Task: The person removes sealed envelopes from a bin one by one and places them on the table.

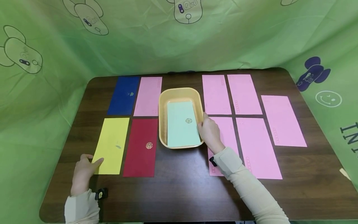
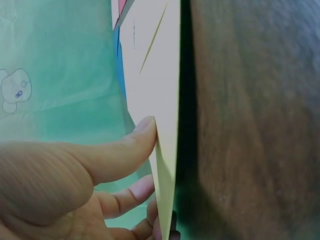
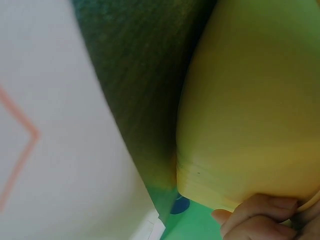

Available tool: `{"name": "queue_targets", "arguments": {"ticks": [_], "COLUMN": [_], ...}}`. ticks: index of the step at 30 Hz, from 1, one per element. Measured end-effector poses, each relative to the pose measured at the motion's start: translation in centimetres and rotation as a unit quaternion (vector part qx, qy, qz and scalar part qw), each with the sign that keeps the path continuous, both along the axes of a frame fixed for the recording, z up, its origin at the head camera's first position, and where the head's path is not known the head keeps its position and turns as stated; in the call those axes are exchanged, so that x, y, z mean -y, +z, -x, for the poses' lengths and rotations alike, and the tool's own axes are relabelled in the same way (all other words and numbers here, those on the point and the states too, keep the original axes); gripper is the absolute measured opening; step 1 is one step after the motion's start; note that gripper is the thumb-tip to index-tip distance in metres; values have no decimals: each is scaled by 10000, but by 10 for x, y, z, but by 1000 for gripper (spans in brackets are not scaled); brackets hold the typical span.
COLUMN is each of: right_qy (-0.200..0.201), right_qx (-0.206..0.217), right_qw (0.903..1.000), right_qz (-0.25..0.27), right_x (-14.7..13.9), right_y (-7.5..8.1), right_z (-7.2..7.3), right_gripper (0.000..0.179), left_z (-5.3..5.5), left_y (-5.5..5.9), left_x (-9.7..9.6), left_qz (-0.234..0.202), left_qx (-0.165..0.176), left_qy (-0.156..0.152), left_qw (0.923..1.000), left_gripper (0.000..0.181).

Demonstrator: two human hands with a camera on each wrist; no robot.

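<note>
My left hand (image 1: 84, 171) pinches the lower left corner of a yellow envelope (image 1: 111, 144). In the left wrist view the thumb (image 2: 125, 152) lies on the near face of the yellow paper (image 2: 155, 90), with some fingers partly hidden behind its edge. My right hand (image 1: 210, 132) grips the right rim of a yellow plastic tray (image 1: 162, 124) at the table's middle. Inside the tray lies a mint-green envelope (image 1: 180, 124) with a round emblem. The right wrist view shows curled fingers (image 3: 265, 215) at the tray's outer wall (image 3: 245, 115).
Beside the yellow envelope lies a red envelope (image 1: 141, 147). Behind them are a blue envelope (image 1: 123, 96) and a pink envelope (image 1: 146, 96). Several pink envelopes (image 1: 257, 143) lie to the tray's right, one partly under my right arm. Green cloth (image 1: 139, 49) surrounds the brown table (image 1: 179, 193).
</note>
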State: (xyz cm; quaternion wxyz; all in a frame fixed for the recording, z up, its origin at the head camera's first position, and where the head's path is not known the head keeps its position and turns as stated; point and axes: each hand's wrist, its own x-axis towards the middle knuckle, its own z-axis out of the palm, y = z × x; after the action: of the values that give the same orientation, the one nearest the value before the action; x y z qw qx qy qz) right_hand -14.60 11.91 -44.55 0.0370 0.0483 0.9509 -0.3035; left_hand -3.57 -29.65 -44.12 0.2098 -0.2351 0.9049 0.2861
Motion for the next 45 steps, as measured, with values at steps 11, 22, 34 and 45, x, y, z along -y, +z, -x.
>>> {"name": "queue_targets", "arguments": {"ticks": [11, 22, 34, 45], "right_qy": [20, 25, 42, 36], "right_qx": [-58, -49, -77, 18], "right_qw": [10000, 10000, 9999, 10000], "right_qz": [-39, -59, -49, -31], "right_x": [0, 0, 1, 0], "right_y": [-1, 0, 0, 2], "right_z": [0, -1, -1, -1], "right_gripper": [53, 52, 52, 53], "left_z": [0, 1, 0, 19], "left_y": [0, 1, 3, 17], "left_x": [0, -1, -4, -62], "left_qz": [14, -66, 89, 515], "left_qx": [92, 227, 261, -1135], "left_qy": [72, 92, 85, 243], "left_qw": [9999, 9997, 9996, 9919], "left_gripper": [73, 75, 76, 56]}}
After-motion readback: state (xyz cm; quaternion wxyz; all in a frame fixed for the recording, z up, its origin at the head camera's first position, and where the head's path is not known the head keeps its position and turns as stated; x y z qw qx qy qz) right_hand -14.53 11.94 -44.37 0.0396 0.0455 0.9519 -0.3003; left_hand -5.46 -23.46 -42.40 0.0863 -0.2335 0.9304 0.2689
